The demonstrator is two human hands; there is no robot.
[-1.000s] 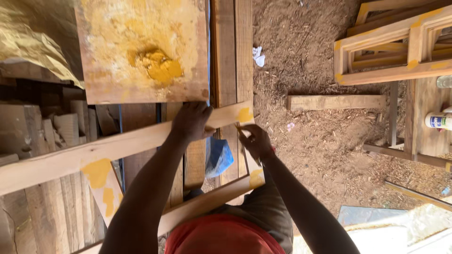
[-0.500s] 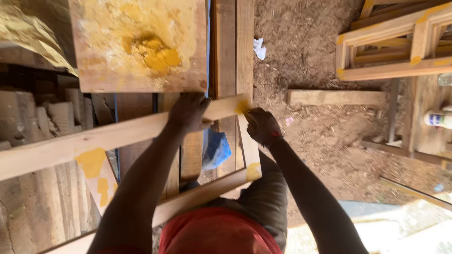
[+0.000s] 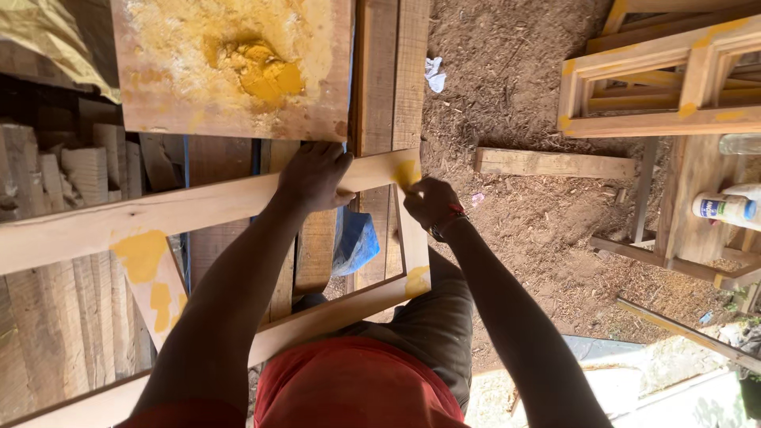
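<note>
Pressing yellow filler into the corner joint of the wooden frame (image 3: 238,202), by the look of it: left hand (image 3: 313,178) laid flat on the upper rail, fingers spread and bearing down, right hand (image 3: 428,202) curled at the yellow-smeared corner just beside it, fingertips pressed together on the joint, anything pinched between them impossible to tell. Probably calling next for more paste from the yellow heap on the board (image 3: 230,71) just beyond the frame. Lying well to the right of the frame, a white bottle (image 3: 725,208) with a blue-and-red label; below the rail, a crumpled blue bag (image 3: 357,242).
</note>
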